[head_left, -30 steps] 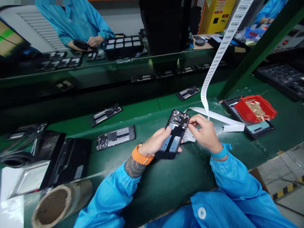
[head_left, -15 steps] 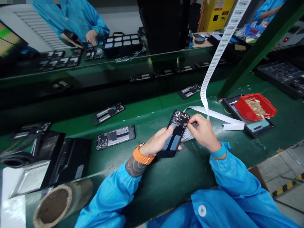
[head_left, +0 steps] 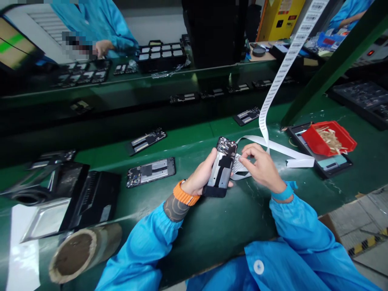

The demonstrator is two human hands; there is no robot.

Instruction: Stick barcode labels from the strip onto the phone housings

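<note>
My left hand [head_left: 202, 173] is wrapped round an opened phone [head_left: 223, 173], its inner side up and its circuit board at the far end. My right hand [head_left: 263, 165] hovers just right of the phone, thumb and fingers pinched together; whatever they may hold is too small to make out. Partly hidden behind the phone is a sheet of small printed labels [head_left: 239, 163]. A barcode label strip [head_left: 280, 72] hangs down and folds onto the green bench behind my right hand. Another opened phone [head_left: 151, 171] lies to the left of my left hand.
Further opened phones lie on the green ledge [head_left: 206, 133]. At right, a red bin [head_left: 339, 137] of pale strips rests on a black tray [head_left: 330, 171]. A cardboard tube [head_left: 87, 250] and black stand [head_left: 97, 194] occupy the left. Across, a person in blue [head_left: 103, 24] works.
The phone in my left hand has turned more upright and shifted slightly left. My right fingers have come away from the phone's edge. My view has shifted slightly.
</note>
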